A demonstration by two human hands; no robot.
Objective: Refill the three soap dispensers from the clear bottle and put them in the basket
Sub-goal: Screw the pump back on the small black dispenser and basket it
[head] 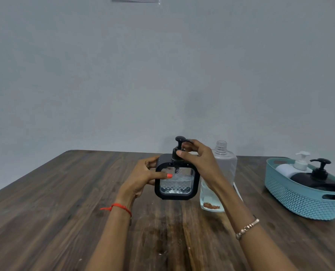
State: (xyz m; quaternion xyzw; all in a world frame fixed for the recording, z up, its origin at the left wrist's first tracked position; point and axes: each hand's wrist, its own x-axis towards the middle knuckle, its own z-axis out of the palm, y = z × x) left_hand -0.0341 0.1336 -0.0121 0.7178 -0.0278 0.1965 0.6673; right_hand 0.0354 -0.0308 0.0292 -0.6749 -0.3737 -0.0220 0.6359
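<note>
The left grip (pixel 141 178) clasps the square dispenser (pixel 177 182) by its side; the right grip (pixel 197 159) pinches the pump collar (pixel 176 153). Judged step: seating the pump — hold the body upright and thread squarely. The clear bottle (pixel 225 159) stands uncapped just right of the dispenser — the basket (pixel 299 198) farther right.

Plain indoor room, domestic-looking or a staged tabletop setup; can't narrow it further. Evidence: dark wood-grain laminate table (pixel 45 212) against a bare grey painted wall (pixel 104 75). Household toiletry items in view: teal perforated plastic basket (pixel 299 200) holding a white pump dispenser (pixel 300 163) and a black pump dispenser (pixel 317 181), a clear uncapped plastic bottle (pixel 226 159), a square black-framed glass soap dispenser (pixel 176 184).
</note>
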